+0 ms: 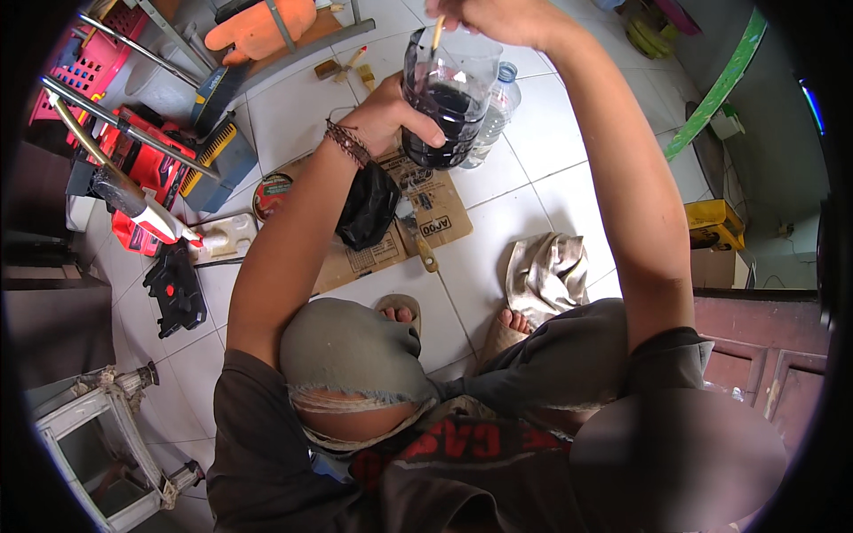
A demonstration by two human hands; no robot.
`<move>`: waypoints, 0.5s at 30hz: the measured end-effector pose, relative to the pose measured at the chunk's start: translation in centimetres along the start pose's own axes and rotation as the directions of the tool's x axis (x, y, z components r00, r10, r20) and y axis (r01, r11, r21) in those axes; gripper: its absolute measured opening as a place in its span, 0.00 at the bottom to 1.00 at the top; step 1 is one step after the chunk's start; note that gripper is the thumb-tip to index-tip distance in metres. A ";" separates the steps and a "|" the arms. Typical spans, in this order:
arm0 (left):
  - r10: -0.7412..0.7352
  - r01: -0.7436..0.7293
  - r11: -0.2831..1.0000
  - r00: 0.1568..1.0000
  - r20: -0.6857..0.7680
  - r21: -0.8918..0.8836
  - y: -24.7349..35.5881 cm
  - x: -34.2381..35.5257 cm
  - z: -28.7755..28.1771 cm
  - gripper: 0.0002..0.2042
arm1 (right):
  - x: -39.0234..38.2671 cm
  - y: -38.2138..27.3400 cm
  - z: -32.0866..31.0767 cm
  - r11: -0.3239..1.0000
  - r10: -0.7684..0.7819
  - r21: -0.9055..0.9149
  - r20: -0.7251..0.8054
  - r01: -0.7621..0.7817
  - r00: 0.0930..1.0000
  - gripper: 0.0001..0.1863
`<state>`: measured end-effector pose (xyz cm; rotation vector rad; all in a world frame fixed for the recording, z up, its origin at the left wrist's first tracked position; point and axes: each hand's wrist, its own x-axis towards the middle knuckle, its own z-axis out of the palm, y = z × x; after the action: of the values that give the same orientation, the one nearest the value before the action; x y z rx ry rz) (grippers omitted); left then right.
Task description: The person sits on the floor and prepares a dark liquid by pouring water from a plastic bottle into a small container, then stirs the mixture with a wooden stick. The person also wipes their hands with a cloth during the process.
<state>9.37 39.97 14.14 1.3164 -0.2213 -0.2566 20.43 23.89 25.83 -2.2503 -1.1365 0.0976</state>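
My left hand (396, 123) is closed round a cut clear plastic container (451, 111) holding dark liquid. At the top, my right hand (464, 16) pinches a thin wooden stick (437, 35) dipping inside it. Just behind the container stands a plastic bottle (499, 115) of clear liquid. Below them a crumpled black plastic bag (364, 207) lies on flattened cardboard (336, 264), with a scraper (426, 253) and a round tin (271, 191), partly behind my left forearm. Small brushes (366, 76) lie farther back on the tiles.
Toolboxes (142, 169), metal bars and a pink basket (75, 58) crowd the left, above a black tool case (175, 289). A weathered frame (98, 444) lies at lower left. A beige cloth (544, 275) is by my right foot. A yellow box (711, 224) and wall border the right.
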 end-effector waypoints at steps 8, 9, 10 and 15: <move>0.018 -0.020 0.998 0.999 0.038 0.054 0.8 -0.1 0.1 0.39 | -1.3 -1.9 -2.1 0.954 0.067 0.278 0.165 -0.112 0.984 0.11; 0.015 -0.018 0.999 0.998 0.059 0.044 0.7 0.1 0.5 0.39 | -1.0 -0.7 -1.8 0.946 -0.017 0.324 0.144 -0.030 0.989 0.11; 0.008 -0.011 0.999 0.998 0.068 0.043 0.7 0.0 0.7 0.39 | -0.5 0.0 -1.6 0.995 -0.047 0.085 0.053 0.042 0.997 0.11; -0.010 0.010 1.000 0.997 0.075 -0.001 -0.2 0.3 0.4 0.43 | -1.2 3.2 -2.3 0.936 -0.306 -0.103 0.234 0.337 0.923 0.10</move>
<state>9.48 39.44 14.04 1.3083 -0.2775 -0.3151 22.74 20.42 25.70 -2.1777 -1.6650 0.1324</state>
